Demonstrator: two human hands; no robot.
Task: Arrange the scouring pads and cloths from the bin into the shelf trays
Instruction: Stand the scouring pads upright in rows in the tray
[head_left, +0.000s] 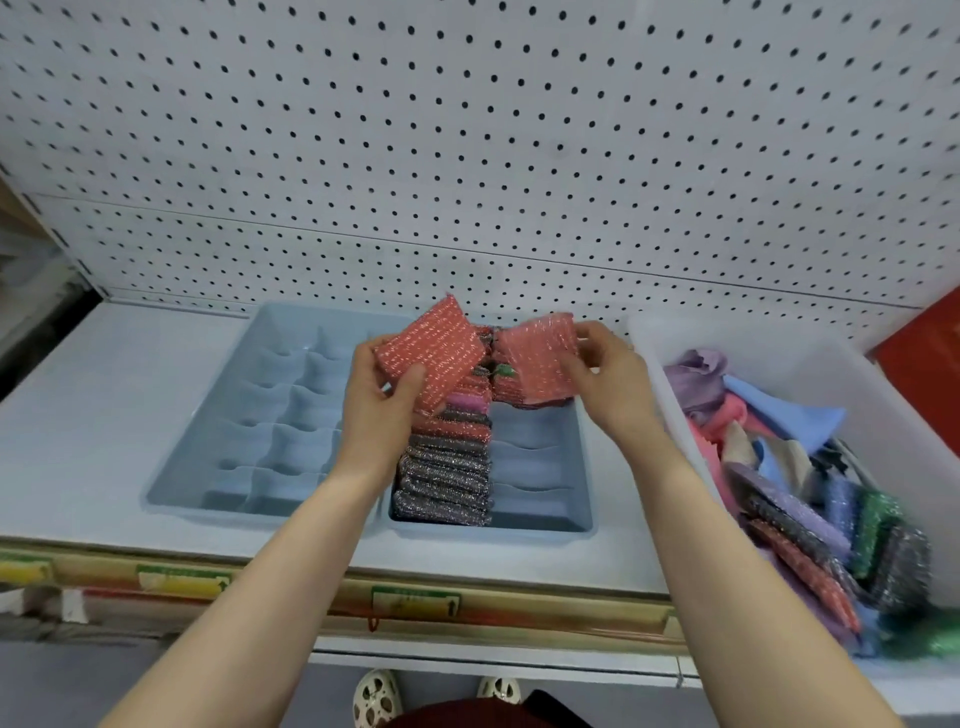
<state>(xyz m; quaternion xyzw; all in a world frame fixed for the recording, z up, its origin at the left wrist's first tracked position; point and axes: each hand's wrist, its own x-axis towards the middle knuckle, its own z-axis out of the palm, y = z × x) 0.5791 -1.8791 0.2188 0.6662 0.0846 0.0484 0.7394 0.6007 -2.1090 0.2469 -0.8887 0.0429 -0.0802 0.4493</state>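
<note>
Shelf tray (540, 522); left-hand pad (428, 353) diagonal

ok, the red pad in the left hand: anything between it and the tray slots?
Nothing visible blocks it. The left hand holds the red pad above the blue tray, over a column already packed with upright pads. The column right of it has open slots near the front; at its back the right hand holds another red pad.

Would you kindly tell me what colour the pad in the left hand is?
Red with silvery glitter rows, seen in the head view: pad, left hand.
</note>
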